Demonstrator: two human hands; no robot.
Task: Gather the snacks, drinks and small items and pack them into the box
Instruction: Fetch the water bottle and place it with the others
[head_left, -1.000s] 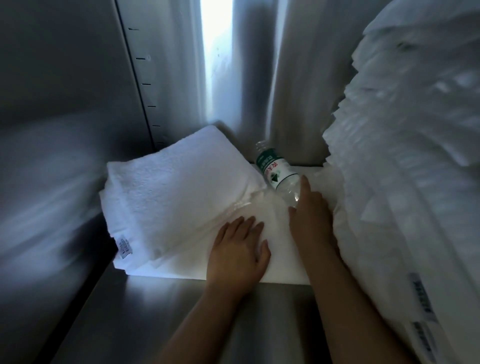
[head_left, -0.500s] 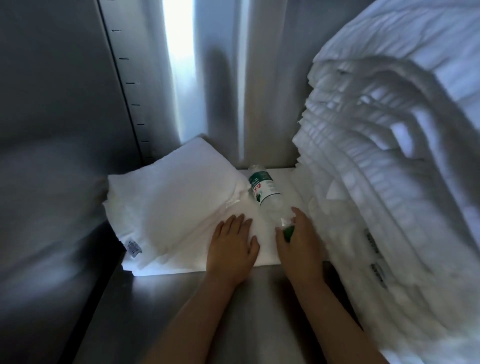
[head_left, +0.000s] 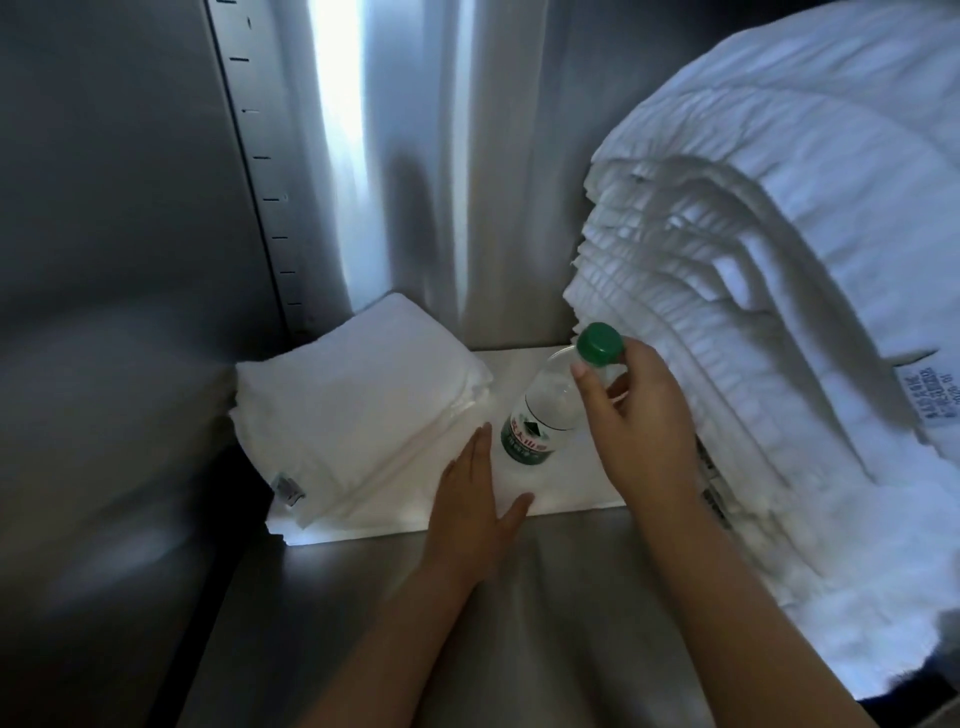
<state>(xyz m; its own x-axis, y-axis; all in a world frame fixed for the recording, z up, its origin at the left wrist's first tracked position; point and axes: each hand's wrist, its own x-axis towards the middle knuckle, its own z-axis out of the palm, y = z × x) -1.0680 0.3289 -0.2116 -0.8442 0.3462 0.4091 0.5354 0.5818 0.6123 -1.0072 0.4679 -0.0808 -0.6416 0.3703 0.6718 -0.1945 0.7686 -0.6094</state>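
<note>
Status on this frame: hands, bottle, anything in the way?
Right hand grips water bottle at the neck, bottle tilted. Left hand flat on folded white cloth. Towel stack close on the right.

Rests left grip (head_left: 475, 506) flat, palm down, fingers straight together, thumb splayed right. Pinches bottle (head_left: 545, 410) at the neck with right grip (head_left: 636, 421), thumb opposite curled fingers. Extends both bare forearms forward, right one higher.
</note>
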